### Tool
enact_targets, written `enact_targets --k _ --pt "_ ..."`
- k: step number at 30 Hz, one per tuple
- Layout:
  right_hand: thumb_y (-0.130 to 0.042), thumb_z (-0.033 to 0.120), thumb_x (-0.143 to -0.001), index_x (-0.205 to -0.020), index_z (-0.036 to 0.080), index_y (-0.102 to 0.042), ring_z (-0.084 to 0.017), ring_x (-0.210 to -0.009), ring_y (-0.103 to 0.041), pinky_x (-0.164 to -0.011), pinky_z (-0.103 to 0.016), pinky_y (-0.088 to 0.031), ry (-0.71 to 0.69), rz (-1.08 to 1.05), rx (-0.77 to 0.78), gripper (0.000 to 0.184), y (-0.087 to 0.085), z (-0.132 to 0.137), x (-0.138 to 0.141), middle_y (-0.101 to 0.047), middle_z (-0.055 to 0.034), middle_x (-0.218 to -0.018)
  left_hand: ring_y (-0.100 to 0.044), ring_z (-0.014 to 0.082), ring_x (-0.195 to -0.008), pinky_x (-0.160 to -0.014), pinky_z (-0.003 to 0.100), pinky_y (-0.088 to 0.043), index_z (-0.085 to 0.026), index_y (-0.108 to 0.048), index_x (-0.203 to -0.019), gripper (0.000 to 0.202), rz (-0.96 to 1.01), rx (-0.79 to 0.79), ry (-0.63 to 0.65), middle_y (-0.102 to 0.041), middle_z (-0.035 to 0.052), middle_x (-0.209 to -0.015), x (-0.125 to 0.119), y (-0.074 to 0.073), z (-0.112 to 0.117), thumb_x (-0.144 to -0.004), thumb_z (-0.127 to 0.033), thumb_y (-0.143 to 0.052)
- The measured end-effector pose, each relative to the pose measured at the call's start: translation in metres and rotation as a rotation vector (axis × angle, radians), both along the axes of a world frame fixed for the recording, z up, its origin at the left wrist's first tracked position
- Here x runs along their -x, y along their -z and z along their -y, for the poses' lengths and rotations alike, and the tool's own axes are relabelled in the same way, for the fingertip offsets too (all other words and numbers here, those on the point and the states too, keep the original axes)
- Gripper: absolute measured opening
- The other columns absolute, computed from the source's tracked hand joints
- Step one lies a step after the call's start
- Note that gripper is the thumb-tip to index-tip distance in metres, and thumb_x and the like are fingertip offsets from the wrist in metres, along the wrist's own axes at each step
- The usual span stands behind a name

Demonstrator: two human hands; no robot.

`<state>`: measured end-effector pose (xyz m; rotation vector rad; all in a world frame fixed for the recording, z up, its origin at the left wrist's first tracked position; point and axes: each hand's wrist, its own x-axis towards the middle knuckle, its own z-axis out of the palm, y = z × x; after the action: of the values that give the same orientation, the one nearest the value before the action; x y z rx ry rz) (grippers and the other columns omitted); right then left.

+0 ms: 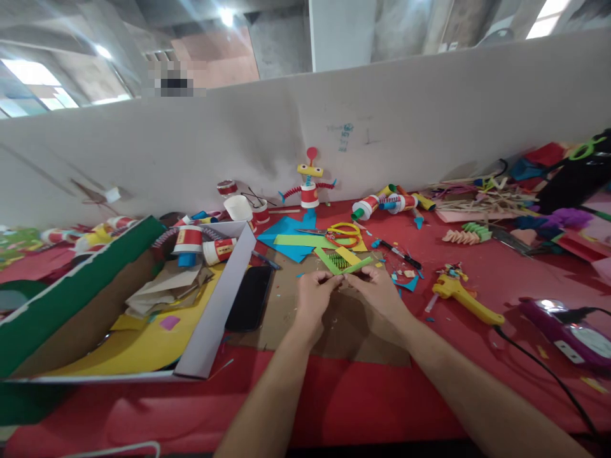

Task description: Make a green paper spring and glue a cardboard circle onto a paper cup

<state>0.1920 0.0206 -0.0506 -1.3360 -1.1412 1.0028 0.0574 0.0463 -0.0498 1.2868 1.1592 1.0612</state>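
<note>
My left hand and my right hand meet over a sheet of brown cardboard. Pinched between their fingertips are two light green paper strips, which join in a V shape. Just beyond the strips lies a green folded paper spring, partly framed by the V. Yellow-and-orange-handled scissors rest farther back, across blue paper and another light green strip. My fingertips hide the exact point where the held strips join.
On the left stands an open box with paper and cup pieces, beside a black phone. A yellow glue gun and a purple power socket lie right. A paper-cup figure stands by the white partition.
</note>
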Motion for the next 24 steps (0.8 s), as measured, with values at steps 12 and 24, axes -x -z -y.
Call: enact_targets --k 12,24 --pt "-0.066 0.033 -0.065 -0.061 0.018 -0.063 -0.013 -0.058 -0.051 -0.058 -0.027 -0.038 -0.018 -0.121 0.046 0.016 -0.005 0.000 -0.001 -0.061 0.0007 -0.060 -0.055 0.0112 -0.063 -0.061 0.021 -0.040 -0.012 -0.069 -0.077 0.024 0.280 0.125 0.131 -0.065 0.0042 -0.070 -0.005 -0.005 0.004 -0.061 -0.029 -0.074" --pt "-0.063 0.038 -0.071 -0.088 0.019 -0.062 -0.012 -0.058 -0.052 -0.057 -0.026 -0.040 -0.095 -0.225 0.033 0.025 -0.004 0.011 0.018 -0.063 -0.0001 -0.073 -0.041 0.0016 -0.039 -0.036 0.014 -0.024 -0.010 -0.058 -0.060 0.014 0.591 0.553 -0.052 -0.056 0.0005 -0.053 -0.002 0.005 -0.008 -0.061 -0.016 -0.072"
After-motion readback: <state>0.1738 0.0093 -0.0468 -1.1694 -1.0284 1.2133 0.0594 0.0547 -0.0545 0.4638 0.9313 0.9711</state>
